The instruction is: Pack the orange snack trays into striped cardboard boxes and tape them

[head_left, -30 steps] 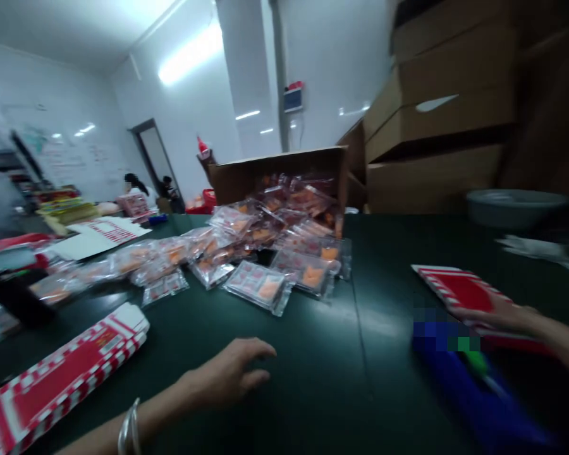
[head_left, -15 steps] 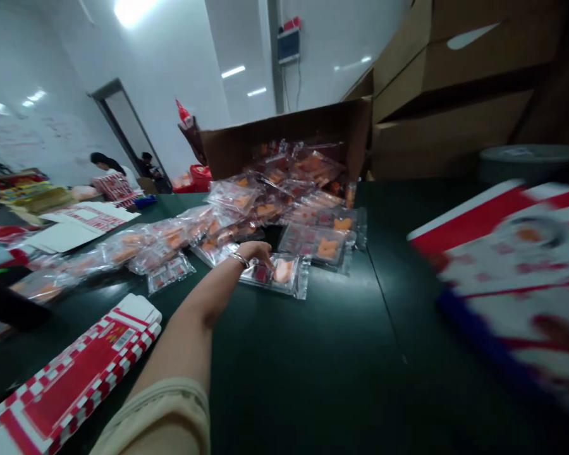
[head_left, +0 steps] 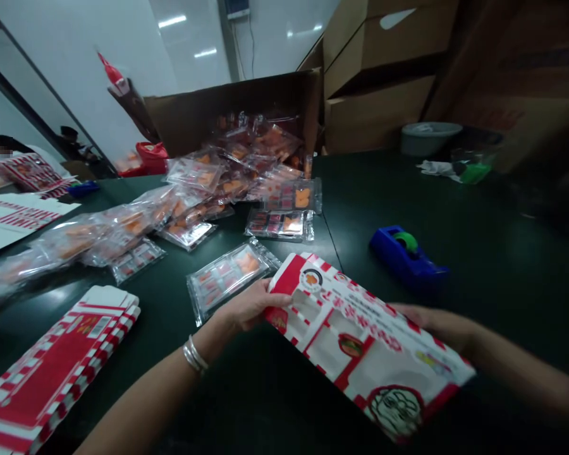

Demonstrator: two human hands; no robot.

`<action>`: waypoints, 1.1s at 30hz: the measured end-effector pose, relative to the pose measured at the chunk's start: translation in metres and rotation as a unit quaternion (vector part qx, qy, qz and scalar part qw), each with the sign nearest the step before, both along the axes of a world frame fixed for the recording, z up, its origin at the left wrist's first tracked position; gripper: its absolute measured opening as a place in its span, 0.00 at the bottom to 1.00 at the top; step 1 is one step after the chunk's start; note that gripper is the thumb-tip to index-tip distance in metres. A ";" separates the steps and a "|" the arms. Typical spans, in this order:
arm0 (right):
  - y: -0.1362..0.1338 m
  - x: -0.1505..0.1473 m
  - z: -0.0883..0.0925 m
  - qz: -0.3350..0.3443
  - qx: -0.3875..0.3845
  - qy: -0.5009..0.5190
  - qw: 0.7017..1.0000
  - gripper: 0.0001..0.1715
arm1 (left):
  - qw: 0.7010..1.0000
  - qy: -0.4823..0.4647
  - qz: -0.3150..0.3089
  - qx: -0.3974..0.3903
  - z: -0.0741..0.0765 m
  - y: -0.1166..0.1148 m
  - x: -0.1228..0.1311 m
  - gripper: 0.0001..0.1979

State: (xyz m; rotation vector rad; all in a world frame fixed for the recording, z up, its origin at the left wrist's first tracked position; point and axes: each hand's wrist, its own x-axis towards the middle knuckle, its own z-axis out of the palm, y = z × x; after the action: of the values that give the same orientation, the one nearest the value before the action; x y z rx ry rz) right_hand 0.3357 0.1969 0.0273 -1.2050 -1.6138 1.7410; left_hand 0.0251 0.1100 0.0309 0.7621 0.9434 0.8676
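Between my hands a red and white printed cardboard box (head_left: 341, 341) is held up at a slant above the table. My left hand (head_left: 251, 306), with silver bangles at the wrist, grips its upper left end, thumb on the printed face. At its far right edge my right hand (head_left: 422, 319) is closed, the fingers partly hidden behind the box. Just beyond my left hand lies a clear sealed packet (head_left: 230, 272) with orange and dark red pieces in compartments. Left of my forearm rests a stack of flattened red and white checked boxes (head_left: 71, 360).
A heap of similar packets (head_left: 199, 183) spills from an open carton (head_left: 180, 114) at the back. A blue tape dispenser (head_left: 403, 259) with green tape sits to the right. Behind it are a grey tub (head_left: 429, 140) and stacked cartons (head_left: 379, 114). Another person (head_left: 26, 161) is at far left.
My left hand has left the packets and now grips the box, which came from the right to the middle. One packet has moved nearer. The view has turned right.
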 end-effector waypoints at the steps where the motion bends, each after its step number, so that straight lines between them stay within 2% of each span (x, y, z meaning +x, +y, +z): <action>1: 0.000 -0.001 0.011 0.039 0.009 -0.025 0.999 0.45 | 1.000 0.008 0.022 -0.018 -0.003 -0.001 0.000 0.22; 3: -0.008 -0.007 0.027 0.109 0.102 -0.120 0.981 0.53 | 0.997 0.042 0.039 -0.051 -0.008 -0.005 -0.002 0.23; 5: -0.024 -0.020 0.029 0.160 0.231 -0.243 0.928 0.66 | 0.993 0.085 0.046 -0.064 -0.011 -0.009 -0.001 0.25; 6: -0.035 -0.028 0.026 0.188 0.266 -0.300 0.897 0.71 | 0.991 0.106 0.051 -0.067 -0.013 -0.011 0.000 0.26; 7: -0.045 -0.036 0.022 0.220 0.273 -0.343 0.871 0.75 | 0.988 0.125 0.057 -0.067 -0.014 -0.012 0.001 0.26; 9: -0.063 -0.048 0.014 0.261 0.249 -0.385 0.850 0.74 | 0.983 0.165 0.055 -0.067 -0.015 -0.015 0.004 0.25; 11: -0.073 -0.055 0.010 0.271 0.235 -0.397 0.845 0.73 | 0.975 0.207 0.041 -0.069 -0.015 -0.018 0.008 0.25; 13: -0.078 -0.057 0.010 0.274 0.233 -0.410 0.838 0.75 | 0.969 0.238 0.016 -0.065 -0.014 -0.024 0.011 0.25; 16: -0.079 -0.049 0.005 0.266 0.240 -0.415 0.836 0.76 | 0.955 0.292 -0.015 -0.049 -0.007 -0.031 0.002 0.23; 18: -0.078 -0.039 -0.005 0.247 0.263 -0.393 0.846 0.68 | 0.931 0.364 0.011 -0.026 0.001 -0.027 -0.020 0.23; 20: -0.074 -0.028 -0.017 0.231 0.286 -0.364 0.856 0.63 | 0.892 0.444 0.078 0.012 0.010 -0.014 -0.053 0.22; 22: -0.068 -0.019 -0.030 0.225 0.294 -0.348 0.861 0.64 | 0.851 0.506 0.134 0.045 0.019 0.005 -0.087 0.27; 24: -0.062 -0.014 -0.040 0.229 0.291 -0.357 0.858 0.69 | 0.827 0.541 0.143 0.048 0.022 0.025 -0.114 0.35; 26: -0.060 -0.012 -0.045 0.237 0.289 -0.385 0.844 0.72 | 0.826 0.551 0.117 0.032 0.019 0.036 -0.126 0.36; 28: -0.062 -0.012 -0.044 0.233 0.297 -0.415 0.828 0.75 | 0.841 0.535 0.080 0.016 0.014 0.033 -0.125 0.30; 30: -0.064 -0.011 -0.038 0.221 0.302 -0.433 0.820 0.77 | 0.864 0.501 0.048 0.012 0.010 0.012 -0.116 0.24; 33: -0.067 -0.005 -0.029 0.229 0.316 -0.414 0.822 0.70 | 0.899 0.438 0.025 0.021 0.006 -0.041 -0.102 0.24</action>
State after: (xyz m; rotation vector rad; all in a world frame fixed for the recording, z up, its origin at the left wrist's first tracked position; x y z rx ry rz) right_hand 0.3307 0.1296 -0.0019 -1.3513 -2.8803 0.6798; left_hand -0.0768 0.0692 0.0365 1.2056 1.7453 0.5670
